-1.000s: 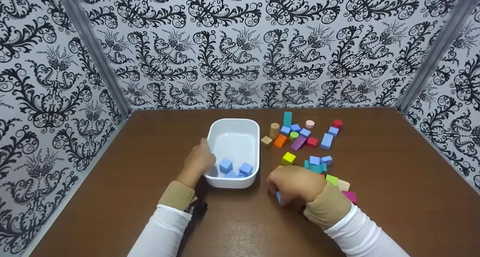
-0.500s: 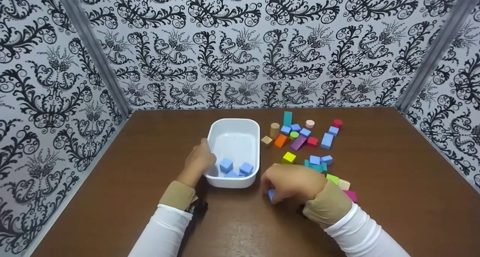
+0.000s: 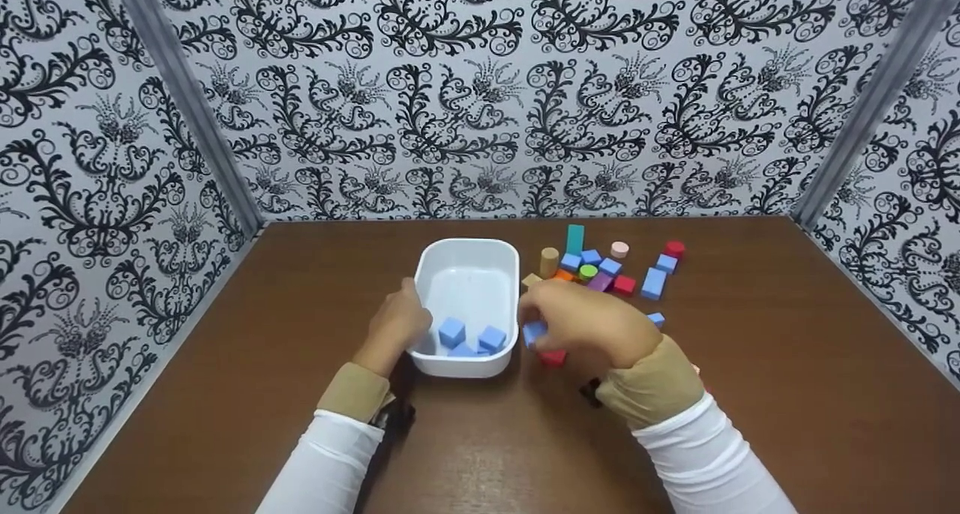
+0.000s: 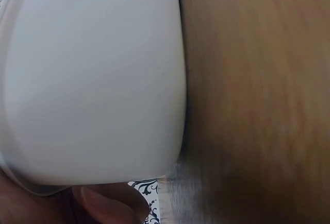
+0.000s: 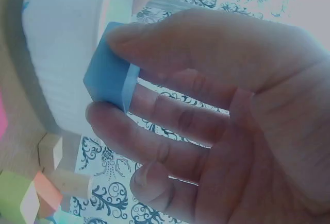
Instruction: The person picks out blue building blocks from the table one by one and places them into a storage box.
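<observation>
A white plastic tub [image 3: 466, 296] stands on the brown table, with several blue blocks [image 3: 451, 332] near its front end. On its left side, my left hand [image 3: 400, 319] grips the rim; the left wrist view shows the tub's outer wall [image 4: 98, 80] close up, with fingers [image 4: 111, 203] at its edge. Just beyond the tub's right rim, my right hand [image 3: 592, 323] holds a blue cube [image 3: 533, 334]. In the right wrist view the thumb and a finger pinch this cube [image 5: 107, 72] above the table, beside the white wall.
Loose coloured blocks lie right of the tub, among them a wooden cylinder [image 3: 549, 262], a teal block [image 3: 575, 238], a long blue block [image 3: 653, 283] and a red cylinder [image 3: 675, 249]. A red block [image 3: 553, 358] shows below my right hand, which hides others. Patterned walls [image 3: 480, 109] enclose the table.
My right hand has lifted the blue cube from near the table's front and carried it forward to the tub's right rim. The left hand and the tub have stayed put.
</observation>
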A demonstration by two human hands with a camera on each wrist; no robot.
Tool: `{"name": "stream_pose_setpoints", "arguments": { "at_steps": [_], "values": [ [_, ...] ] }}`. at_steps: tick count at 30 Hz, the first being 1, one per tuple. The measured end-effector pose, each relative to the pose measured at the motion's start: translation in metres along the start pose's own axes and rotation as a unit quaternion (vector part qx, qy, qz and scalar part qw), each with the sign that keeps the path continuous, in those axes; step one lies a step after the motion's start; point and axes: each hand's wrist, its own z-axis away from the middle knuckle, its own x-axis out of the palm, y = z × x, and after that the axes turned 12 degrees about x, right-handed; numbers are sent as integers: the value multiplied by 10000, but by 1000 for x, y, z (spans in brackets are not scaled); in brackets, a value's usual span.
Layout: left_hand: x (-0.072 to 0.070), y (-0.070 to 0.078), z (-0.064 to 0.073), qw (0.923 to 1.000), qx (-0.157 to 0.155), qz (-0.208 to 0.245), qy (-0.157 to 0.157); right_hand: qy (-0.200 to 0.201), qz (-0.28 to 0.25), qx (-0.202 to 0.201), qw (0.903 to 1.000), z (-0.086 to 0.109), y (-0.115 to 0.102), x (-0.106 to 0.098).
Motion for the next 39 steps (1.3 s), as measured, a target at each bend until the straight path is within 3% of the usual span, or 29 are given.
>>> {"name": "stream_pose_setpoints", "arguments": {
  "at_steps": [5, 11, 20, 25, 39],
  "values": [
    [-1, 1, 0, 10000, -63, 19, 2, 135, -215, -104, 9996, -15, -6, -1],
    [0, 2, 0, 10000, -86, 14, 11, 570, -556, 264, 9965, -31, -16, 1],
    [-1, -1, 0, 10000, 6, 27, 35, 1621, -858, 145, 9829, -63, -18, 34],
    [0, 0, 0, 10000, -74, 35, 27, 1708, -1018, 235, 9797, -73, -16, 49],
    [2, -2, -1, 9999, -10, 119, 69, 1442, -992, 314, 9841, -83, -11, 67]
  ]
}}
